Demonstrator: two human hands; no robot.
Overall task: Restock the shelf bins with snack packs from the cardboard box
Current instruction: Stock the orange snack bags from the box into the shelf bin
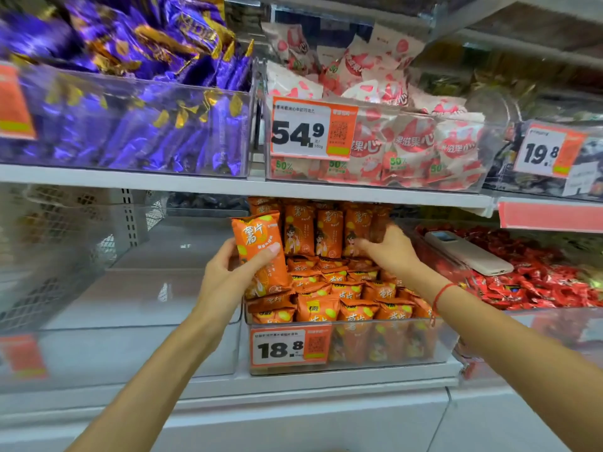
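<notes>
Your left hand (228, 272) is gripping an orange pack (261, 252), holding it upright at the 9 o'clock edge of the clear bin (355, 347). Your right hand (388, 249) is curling its fingers around upright packs (329, 230) standing at the bin's 12 o'clock end. A price tag (290, 347) is hanging at its 6 o'clock front.

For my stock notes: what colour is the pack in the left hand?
Orange with yellow-green spots; the pack, gripped by the left hand, shows in the head view.

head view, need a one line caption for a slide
Left hand holds an orange snack pack while the right hand steadies upright packs in the clear bin tagged 18.8.
</notes>
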